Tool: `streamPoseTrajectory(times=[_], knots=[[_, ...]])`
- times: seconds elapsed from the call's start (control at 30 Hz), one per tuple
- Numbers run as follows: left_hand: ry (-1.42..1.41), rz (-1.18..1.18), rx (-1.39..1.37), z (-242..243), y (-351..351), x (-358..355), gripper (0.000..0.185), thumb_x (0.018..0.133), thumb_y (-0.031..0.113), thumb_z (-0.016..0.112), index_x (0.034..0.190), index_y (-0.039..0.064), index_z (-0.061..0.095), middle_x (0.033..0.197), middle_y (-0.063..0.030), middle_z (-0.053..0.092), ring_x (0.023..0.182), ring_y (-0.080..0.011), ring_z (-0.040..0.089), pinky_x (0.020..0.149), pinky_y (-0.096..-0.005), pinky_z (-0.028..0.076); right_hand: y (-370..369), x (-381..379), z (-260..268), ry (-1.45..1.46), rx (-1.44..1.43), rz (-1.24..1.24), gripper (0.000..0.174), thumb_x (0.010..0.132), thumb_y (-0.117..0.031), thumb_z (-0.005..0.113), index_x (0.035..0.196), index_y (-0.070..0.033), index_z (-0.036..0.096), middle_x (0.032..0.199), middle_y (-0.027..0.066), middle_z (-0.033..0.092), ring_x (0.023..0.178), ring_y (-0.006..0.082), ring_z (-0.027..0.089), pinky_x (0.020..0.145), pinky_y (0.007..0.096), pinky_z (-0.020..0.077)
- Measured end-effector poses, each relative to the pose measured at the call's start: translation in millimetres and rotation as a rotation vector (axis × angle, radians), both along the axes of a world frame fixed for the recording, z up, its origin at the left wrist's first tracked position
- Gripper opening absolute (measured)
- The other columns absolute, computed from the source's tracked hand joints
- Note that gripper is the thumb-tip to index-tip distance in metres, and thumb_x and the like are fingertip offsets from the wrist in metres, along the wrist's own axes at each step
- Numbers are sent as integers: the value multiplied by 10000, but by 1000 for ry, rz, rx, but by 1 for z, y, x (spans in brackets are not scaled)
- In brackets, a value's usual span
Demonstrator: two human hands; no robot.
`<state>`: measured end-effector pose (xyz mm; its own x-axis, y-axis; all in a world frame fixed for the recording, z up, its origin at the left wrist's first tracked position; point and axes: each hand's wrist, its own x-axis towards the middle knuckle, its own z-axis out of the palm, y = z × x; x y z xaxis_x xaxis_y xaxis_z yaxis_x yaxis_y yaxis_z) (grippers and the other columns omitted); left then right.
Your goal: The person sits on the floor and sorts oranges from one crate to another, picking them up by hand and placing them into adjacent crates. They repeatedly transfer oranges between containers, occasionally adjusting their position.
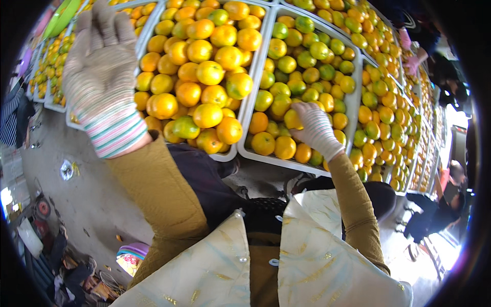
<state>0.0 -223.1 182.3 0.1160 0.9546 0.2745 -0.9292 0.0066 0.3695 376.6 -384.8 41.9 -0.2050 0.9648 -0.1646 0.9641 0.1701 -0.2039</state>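
My left hand (103, 73) wears a striped knit glove. It is raised at the upper left, palm showing and fingers extended, with nothing in it. Behind and to its right stands a pale plastic crate (257, 73) heaped with orange mandarins (210, 73). My right hand (315, 128), in a similar glove, reaches into a second crate (284, 162) of mixed green and orange mandarins (296, 87). Its thumb and fingers are around a yellow-orange mandarin (292, 119), still among the other fruit; the fingertips are partly hidden.
More mandarin-filled crates (387, 126) adjoin on the right. A green basin (61, 17) is at the far upper left. Other people (433, 215) are at the right; a pink-gloved hand (413, 64) is above. A colourful container (132, 255) stands on the concrete floor (99, 195).
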Motion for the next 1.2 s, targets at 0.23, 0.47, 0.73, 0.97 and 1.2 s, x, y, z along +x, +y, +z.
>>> streamPoseTrajectory(times=[0.23, 0.47, 0.73, 0.97, 1.2], knots=[[12, 0, 47, 0, 0, -5, 360, 916, -35, 560, 1272, -67, 523, 1290, -225, 551, 1218, -287, 561, 1003, -527, 484, 65, -101, 39, 878, 94, -215, 526, 710, -314, 759, 1118, -14, 618, 1030, 211, 659, 903, 393, 646, 814, 487, 519], [-19, 49, -51, 10, 1, 5, 296, 912, -15, 537, 1194, -100, 557, 1219, -211, 590, 1211, -292, 547, 989, -501, 451, 97, -218, 20, 414, 170, 285, 557, 753, -346, 749, 1211, -60, 609, 1005, 177, 651, 1026, 342, 622, 939, 419, 482], [-59, -94, 18, 0, 1, -1, 311, 900, 2, 572, 1195, -98, 559, 1192, -224, 608, 1175, -306, 574, 1015, -500, 440, 32, -74, 15, 361, -265, -415, 377, 848, -394, 673, 979, -40, 658, 896, 183, 712, 853, 375, 697, 754, 434, 561], [63, 167, -51, 8, -8, 15, 347, 909, -31, 544, 1247, -106, 517, 1286, -249, 532, 1151, -288, 580, 976, -499, 483, 8, -77, -40, 517, -372, -477, 632, 722, -438, 807, 1113, 14, 599, 918, 198, 703, 861, 342, 693, 772, 403, 551], [45, 55, 15, 4, -5, 3, 333, 913, -39, 567, 1241, -87, 540, 1244, -246, 590, 1119, -303, 618, 950, -520, 517, 21, -53, -2, 1994, -681, -747, 679, 998, -585, 325, 1242, 8, 549, 1057, 188, 662, 713, 200, 624, 562, 285, 496]])
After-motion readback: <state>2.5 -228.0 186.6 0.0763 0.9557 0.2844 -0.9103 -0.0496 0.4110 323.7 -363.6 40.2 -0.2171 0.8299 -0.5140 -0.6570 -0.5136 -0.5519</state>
